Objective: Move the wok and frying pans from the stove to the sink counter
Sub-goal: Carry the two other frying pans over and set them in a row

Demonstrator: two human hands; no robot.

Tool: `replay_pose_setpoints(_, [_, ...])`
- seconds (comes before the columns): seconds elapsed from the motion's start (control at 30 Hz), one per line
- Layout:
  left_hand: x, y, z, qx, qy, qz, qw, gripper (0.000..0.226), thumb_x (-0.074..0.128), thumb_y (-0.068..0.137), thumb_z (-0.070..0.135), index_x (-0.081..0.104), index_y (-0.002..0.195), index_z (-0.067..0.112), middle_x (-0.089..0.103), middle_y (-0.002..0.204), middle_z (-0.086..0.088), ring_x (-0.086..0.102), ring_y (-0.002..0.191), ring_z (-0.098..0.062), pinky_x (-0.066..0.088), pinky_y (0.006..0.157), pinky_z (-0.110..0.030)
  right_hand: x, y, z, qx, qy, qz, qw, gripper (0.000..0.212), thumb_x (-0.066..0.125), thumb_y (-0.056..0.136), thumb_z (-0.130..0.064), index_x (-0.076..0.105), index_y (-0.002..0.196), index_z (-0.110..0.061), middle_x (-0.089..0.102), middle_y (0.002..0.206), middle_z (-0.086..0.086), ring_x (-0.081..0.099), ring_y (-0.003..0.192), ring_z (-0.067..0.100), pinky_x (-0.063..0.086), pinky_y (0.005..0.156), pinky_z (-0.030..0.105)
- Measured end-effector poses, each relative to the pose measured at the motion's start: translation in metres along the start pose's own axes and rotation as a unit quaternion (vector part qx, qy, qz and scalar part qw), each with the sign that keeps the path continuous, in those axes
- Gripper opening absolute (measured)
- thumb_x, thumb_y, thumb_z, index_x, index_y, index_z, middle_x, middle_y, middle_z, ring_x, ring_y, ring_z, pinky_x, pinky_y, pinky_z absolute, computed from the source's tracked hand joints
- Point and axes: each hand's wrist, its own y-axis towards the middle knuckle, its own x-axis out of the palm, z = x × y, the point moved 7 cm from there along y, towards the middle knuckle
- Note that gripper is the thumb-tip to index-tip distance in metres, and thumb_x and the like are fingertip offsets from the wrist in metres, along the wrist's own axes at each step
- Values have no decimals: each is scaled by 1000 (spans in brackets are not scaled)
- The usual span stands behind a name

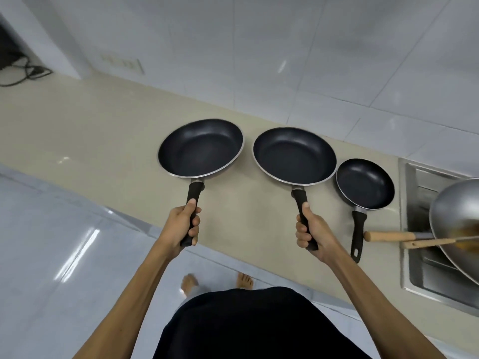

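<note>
Both hands, left hand (182,224) and right hand (309,229), wrap their fingers fully closed around black handles; lower each dark round non-stick frying pan, left pan (201,147) and right pan (294,155), flat onto the beige counter (77,130) beyond the fingers.

The wok (458,224) runs off the right edge, its far side unseen, and something orange-brown in it is too blurred to name. The sink (412,255) is cut off too. Both feet (217,281) are blurred, partly hidden. A dark cable (23,71) leaves the far left edge.

Bare forearms without sleeves, bare feet (190,282), and a black garment (259,325) at the waist
</note>
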Motion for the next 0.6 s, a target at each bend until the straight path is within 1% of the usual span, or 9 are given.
replay_pose_setpoints(0.17, [-13,34,25,3,24,-33,999,38,47,106,42,55,97,6,42,54,5,33,36,-12,33,34,-22,13,11,5,-4,20,25,999,50,54,96,-63,50,85,-14,40,55,-3,29,39,10,29,35,24])
replay_pose_setpoints(0.33, [-30,58,54,0,55,-67,996,38,47,106,40,56,98,4,41,54,3,33,36,-12,35,32,-23,33,19,8,-4,35,51,998,50,54,97,-61,50,84,-14,40,56,-3,30,39,11,30,36,24])
replay_pose_setpoints(0.6, [-47,90,81,-12,95,-93,991,37,48,106,40,56,97,5,42,53,3,33,35,-12,35,33,-23,49,18,8,3,44,81,996,48,51,99,-60,48,81,-15,38,57,-2,28,40,11,29,36,25])
